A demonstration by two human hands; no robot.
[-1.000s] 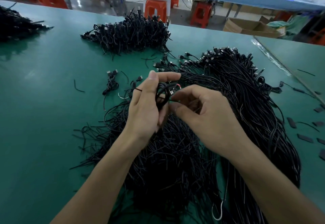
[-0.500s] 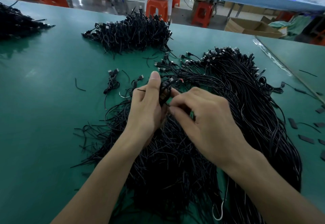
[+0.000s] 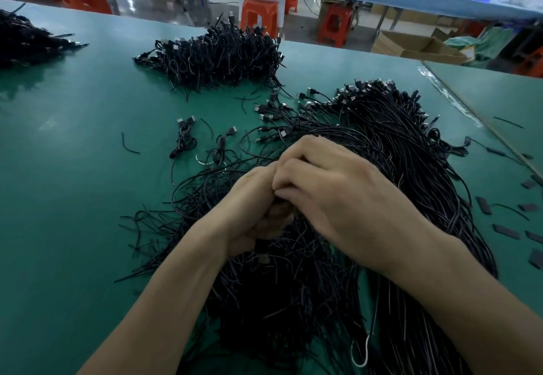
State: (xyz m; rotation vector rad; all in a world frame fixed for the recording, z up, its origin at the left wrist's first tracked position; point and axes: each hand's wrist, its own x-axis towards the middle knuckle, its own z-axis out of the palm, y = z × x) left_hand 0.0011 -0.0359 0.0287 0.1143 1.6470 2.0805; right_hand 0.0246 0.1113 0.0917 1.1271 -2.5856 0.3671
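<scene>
left hand [image 3: 249, 213]: clenched into a fist around the held cable [image 3: 262, 254]. Thumb side faces up, knuckles face the camera.
right hand [image 3: 338, 198]: lies over the left hand and touches it. Fingers are curled and the tips are tucked into the joint between the hands. Can't tell what they pinch, if anything.
held cable: thin, black, round rubbery jacket. Almost all of it is hidden inside the left fist. Only a short stub with a blocky moulded plug sticks out under the fist, hanging just over the loose cable pile [image 3: 396, 154].
loose cable pile: long matte black strands fanned out under both forearms. Rectangular plugs with metal tips cluster at the far end, frayed thin tails at the near end.
bundled heap [image 3: 217, 57]: dense mound of short coiled cables at the back of the table, well apart from the hands.
small coils [image 3: 183, 142]: a couple of tied loops lying alone, left of the hands.
table [image 3: 73, 168]: smooth green surface with a slight sheen.
flat black strips [image 3: 505, 231]: small rectangles scattered at the right edge.
white wire [image 3: 363, 354]: thin hooked loop between the forearms, near the bottom.
</scene>
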